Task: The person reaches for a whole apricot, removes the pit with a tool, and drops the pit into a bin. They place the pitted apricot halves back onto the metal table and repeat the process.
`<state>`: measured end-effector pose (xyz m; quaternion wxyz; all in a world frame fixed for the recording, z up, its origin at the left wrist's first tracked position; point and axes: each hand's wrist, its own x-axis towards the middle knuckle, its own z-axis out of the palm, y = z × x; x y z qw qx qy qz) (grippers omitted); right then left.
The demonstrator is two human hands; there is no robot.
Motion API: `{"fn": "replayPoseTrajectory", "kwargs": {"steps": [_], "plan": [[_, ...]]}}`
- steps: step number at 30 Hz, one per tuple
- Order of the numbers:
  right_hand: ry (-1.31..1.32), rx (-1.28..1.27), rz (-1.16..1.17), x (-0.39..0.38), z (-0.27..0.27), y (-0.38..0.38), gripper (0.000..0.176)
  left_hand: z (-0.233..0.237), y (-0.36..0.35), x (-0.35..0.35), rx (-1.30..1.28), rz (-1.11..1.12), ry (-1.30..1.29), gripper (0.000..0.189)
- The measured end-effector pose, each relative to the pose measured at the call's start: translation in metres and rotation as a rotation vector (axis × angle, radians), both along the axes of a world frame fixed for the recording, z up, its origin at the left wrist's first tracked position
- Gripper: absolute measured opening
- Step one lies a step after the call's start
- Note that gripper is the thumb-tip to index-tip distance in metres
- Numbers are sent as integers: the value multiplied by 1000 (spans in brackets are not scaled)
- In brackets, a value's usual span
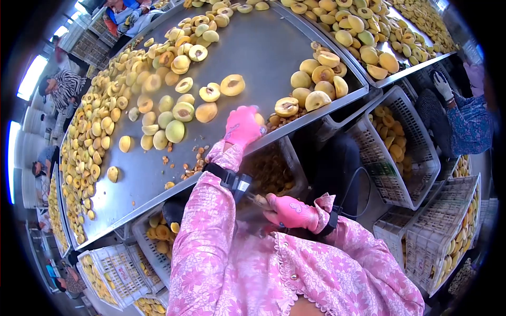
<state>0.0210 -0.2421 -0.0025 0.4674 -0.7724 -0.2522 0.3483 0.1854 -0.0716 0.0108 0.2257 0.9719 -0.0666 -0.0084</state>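
Observation:
My left hand [243, 127], in a pink glove, is closed over an apricot [259, 119] at the near edge of the metal table [247, 47]. Most of that fruit is hidden by the fingers. Lower down, in front of my body, my pink-gloved right hand [291, 211] grips a small metal tool [259, 200], too blurred to name more exactly. A cluster of apricot halves [319, 79] lies just right of my left hand, with brown pits [279, 120] beside it. More halves [210, 92] lie cut side up to the left.
Apricots [100, 126] heap along the table's far left side. Beneath the near edge sits a bin of brown scraps [271, 171]. White crates of fruit [392, 152] stand at right, others [116, 274] at lower left. Co-workers sit around, one with a gloved hand [441, 86].

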Motion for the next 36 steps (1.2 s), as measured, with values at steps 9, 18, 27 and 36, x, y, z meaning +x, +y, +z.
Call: {"fn": "replayPoseTrajectory", "kwargs": {"steps": [9,18,27,36], "plan": [[258,199,-240,16,33,-16,22,8,56,-59,-1973,224,691,53],[-61,183,-281,13,58,6,19,29,35,-140,-2043,345,591,55],[-175,210,-317,3,46,10,22,28,23,-152,-2099,314,565,54],[-173,282,-485,19,45,5,30,37,19,-169,-1376,217,386,44]]}}
